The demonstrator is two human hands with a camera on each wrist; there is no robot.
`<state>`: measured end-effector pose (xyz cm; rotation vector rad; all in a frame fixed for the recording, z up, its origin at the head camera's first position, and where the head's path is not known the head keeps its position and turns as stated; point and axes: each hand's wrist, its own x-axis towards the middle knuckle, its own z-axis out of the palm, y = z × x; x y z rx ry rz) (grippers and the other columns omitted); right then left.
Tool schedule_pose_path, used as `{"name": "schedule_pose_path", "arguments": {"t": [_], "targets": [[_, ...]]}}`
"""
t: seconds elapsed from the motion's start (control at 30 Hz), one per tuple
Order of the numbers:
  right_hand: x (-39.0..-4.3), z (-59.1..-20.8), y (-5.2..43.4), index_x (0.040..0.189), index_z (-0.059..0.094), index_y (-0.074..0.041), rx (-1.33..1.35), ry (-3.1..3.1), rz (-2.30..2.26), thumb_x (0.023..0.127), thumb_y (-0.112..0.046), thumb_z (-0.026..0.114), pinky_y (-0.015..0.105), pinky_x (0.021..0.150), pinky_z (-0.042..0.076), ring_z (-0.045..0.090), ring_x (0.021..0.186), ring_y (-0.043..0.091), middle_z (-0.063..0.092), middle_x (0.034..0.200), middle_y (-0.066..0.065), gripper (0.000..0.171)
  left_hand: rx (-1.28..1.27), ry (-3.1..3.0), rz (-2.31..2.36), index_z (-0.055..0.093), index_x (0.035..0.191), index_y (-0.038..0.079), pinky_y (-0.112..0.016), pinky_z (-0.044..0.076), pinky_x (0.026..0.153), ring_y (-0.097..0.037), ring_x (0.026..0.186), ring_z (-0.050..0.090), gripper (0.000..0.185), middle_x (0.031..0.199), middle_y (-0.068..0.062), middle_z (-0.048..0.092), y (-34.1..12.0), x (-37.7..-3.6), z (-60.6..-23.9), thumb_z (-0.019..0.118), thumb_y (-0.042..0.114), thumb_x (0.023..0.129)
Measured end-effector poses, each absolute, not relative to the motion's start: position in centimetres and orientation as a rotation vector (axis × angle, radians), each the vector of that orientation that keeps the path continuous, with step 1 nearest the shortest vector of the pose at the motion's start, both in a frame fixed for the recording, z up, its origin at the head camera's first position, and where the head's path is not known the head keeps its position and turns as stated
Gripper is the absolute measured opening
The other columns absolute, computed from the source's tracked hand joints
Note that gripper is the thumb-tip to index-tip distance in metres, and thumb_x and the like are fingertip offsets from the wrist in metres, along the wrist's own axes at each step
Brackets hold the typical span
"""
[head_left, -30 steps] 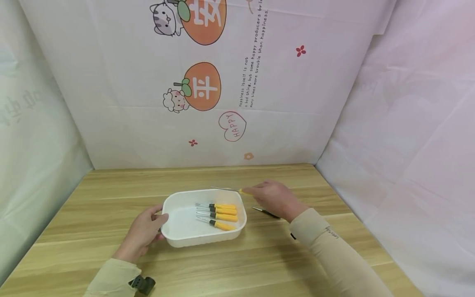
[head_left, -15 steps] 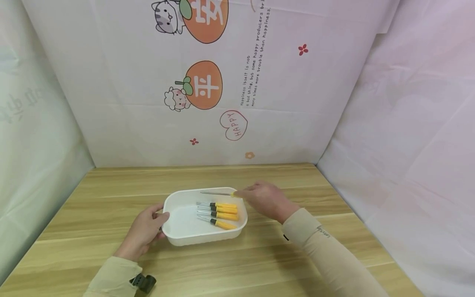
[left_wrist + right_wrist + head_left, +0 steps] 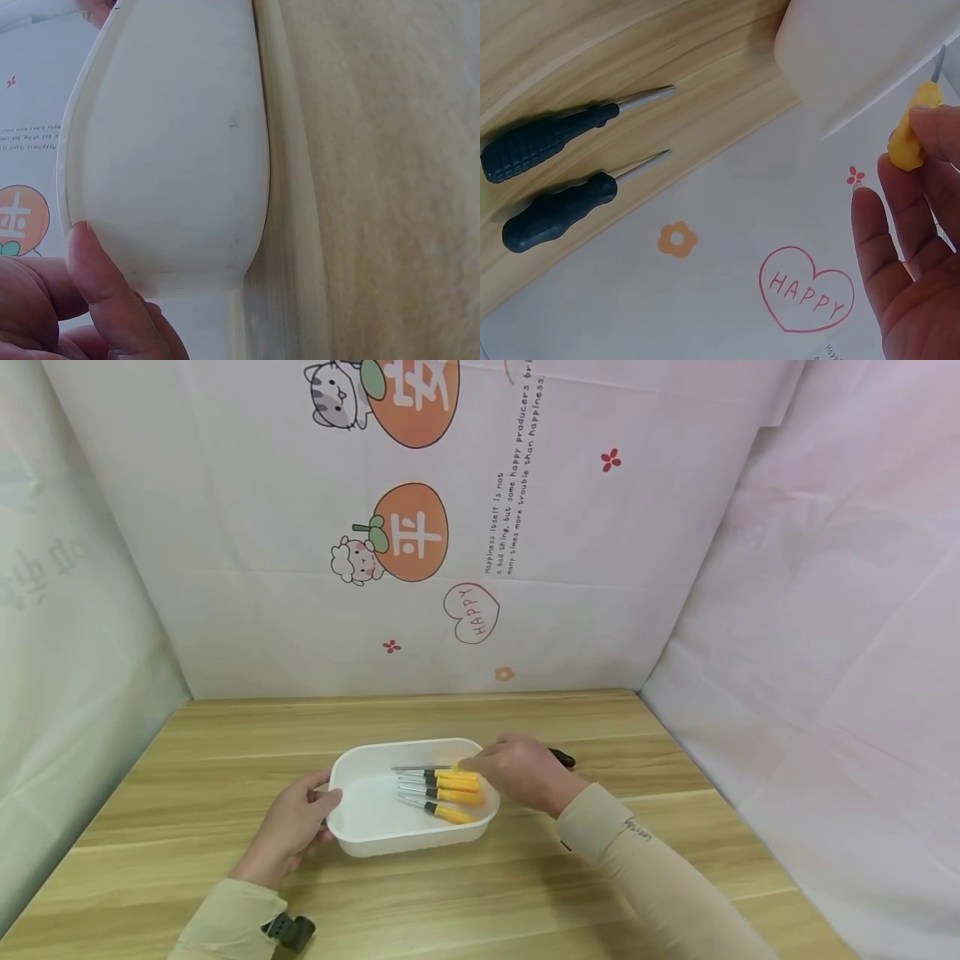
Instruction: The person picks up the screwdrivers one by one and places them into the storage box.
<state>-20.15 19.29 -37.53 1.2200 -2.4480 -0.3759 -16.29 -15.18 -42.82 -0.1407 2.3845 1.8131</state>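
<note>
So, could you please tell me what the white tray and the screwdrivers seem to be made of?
White tray: likely thin plastic, smooth and matte, with a moulded rolled rim. Yellow-handled screwdrivers: probably plastic handles, shiny metal shafts. Black-handled screwdrivers: ribbed handles, rubber or plastic, unclear which.

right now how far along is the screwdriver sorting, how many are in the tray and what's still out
Done: three yellow-handled screwdrivers lie in the white tray. In hand: the right hand pinches a fourth yellow screwdriver by its handle over the tray's far edge, while the left hand grips the tray's near-left corner. Left: two black-handled screwdrivers lie on the wooden table beside the tray.
</note>
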Motion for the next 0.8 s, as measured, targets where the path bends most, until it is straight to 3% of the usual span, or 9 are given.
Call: {"name": "schedule_pose_path", "arguments": {"t": [0.27, 0.37, 0.5, 0.8], "targets": [[-20.0, -37.8, 18.5, 0.128, 0.076, -0.028, 1.253, -2.519, -0.398, 0.093, -0.005, 0.076, 0.027, 0.085, 0.06, 0.073, 0.098, 0.009, 0.078, 0.114, -0.009, 0.042, -0.135, 2.387, 1.807, 0.04, 0.157, 0.001, -0.024, 0.056, 0.055, -0.016, 0.072, 0.06, 0.053, 0.121, -0.021, 0.057, -15.2, -16.3, -42.8, 0.054, 0.016, 0.108], [-20.0, -37.9, 18.3, 0.127, 0.077, -0.03, 1.25, -2.558, -0.384, 0.094, -0.005, 0.074, 0.025, 0.077, 0.057, 0.071, 0.092, 0.01, 0.078, 0.114, -0.01, 0.041, -0.145, 2.383, 1.807, 0.041, 0.157, 0.003, -0.024, 0.056, 0.055, -0.016, 0.072, 0.06, 0.052, 0.122, -0.021, 0.057, -15.2, -16.2, -42.8, 0.054, 0.016, 0.108], [-19.9, -38.0, 17.9, 0.126, 0.077, -0.033, 1.239, -2.615, -0.374, 0.096, -0.007, 0.073, 0.021, 0.065, 0.045, 0.064, 0.082, 0.009, 0.078, 0.114, -0.011, 0.04, -0.133, 2.381, 1.812, 0.04, 0.157, 0.001, -0.024, 0.056, 0.055, -0.017, 0.072, 0.061, 0.053, 0.121, -0.022, 0.058, -15.2, -16.2, -42.8, 0.054, 0.016, 0.108], [-19.9, -38.0, 17.5, 0.12, 0.08, -0.035, 1.223, -2.673, -0.401, 0.096, -0.007, 0.071, 0.023, 0.058, 0.032, 0.046, 0.065, 0.009, 0.08, 0.106, -0.012, 0.037, -0.126, 2.387, 1.809, 0.039, 0.158, 0.0, -0.024, 0.056, 0.056, -0.019, 0.076, 0.062, 0.054, 0.123, -0.024, 0.057, -15.2, -16.1, -42.7, 0.053, 0.016, 0.108]]}}
